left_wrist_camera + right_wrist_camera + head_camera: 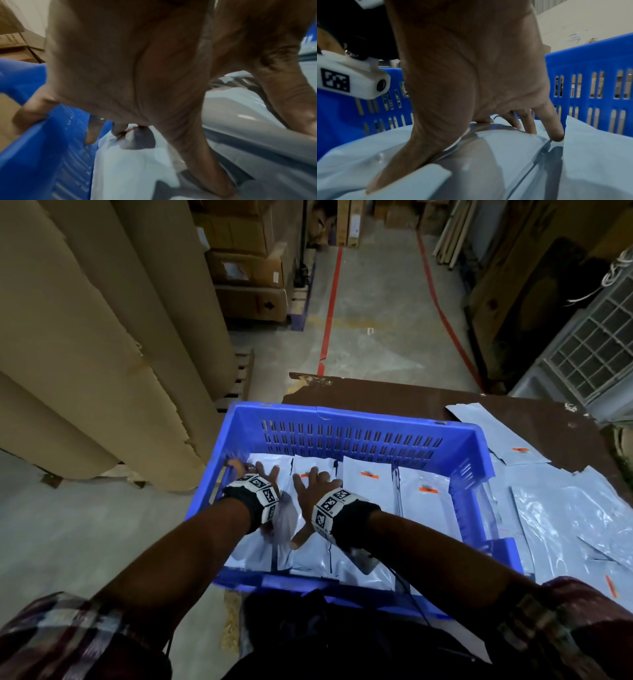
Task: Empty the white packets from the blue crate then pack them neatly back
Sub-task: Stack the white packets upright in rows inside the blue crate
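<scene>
Both hands [260, 475] flat on packets [368, 491]

Grey concrete floor [376, 313], red tape lines [330, 306], stacked cardboard boxes [246, 268].

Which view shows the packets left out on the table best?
Head view: loose white packets lie spread over the brown table, right of the blue crate. Both wrist views show only packets inside the crate, none on the table.
</scene>
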